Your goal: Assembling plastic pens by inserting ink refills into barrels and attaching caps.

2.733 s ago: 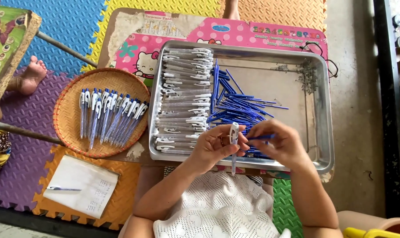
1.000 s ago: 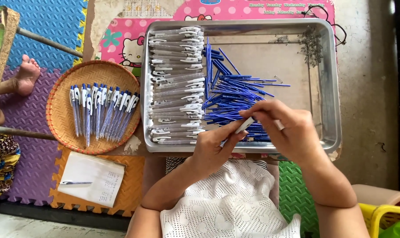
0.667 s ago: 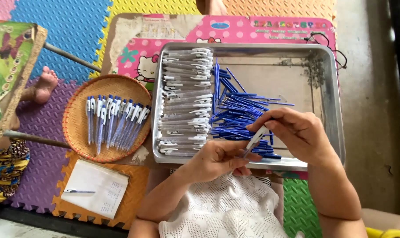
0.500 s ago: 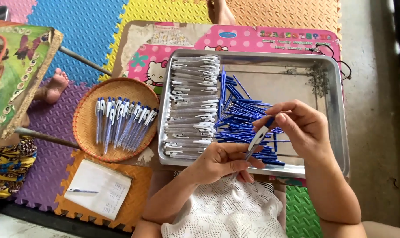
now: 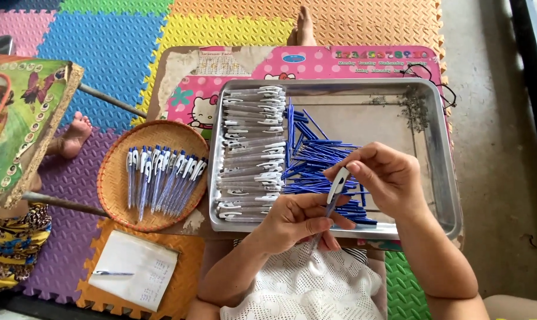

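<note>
Dozens of finished pens (image 5: 162, 181) fill the basket (image 5: 117, 204), many refills (image 5: 316, 163) remain in the tray (image 5: 440, 178), while both hands, left hand (image 5: 295, 222) and right hand (image 5: 387, 178), pinch one pen (image 5: 333, 192).

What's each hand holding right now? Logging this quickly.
Left hand: closed around the lower barrel of a pen.
Right hand: fingertips pinching the same pen's white top.

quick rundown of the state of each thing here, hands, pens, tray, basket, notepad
left hand: closed around the lower part of a pen
right hand: fingertips pinching the pen's white top
pen: held tilted over the tray's near edge
metal tray: holds stacked clear barrels on its left, loose blue refills in the middle
woven basket: holds a row of assembled pens
notepad: flat on the mat, a pen lying on it
</note>
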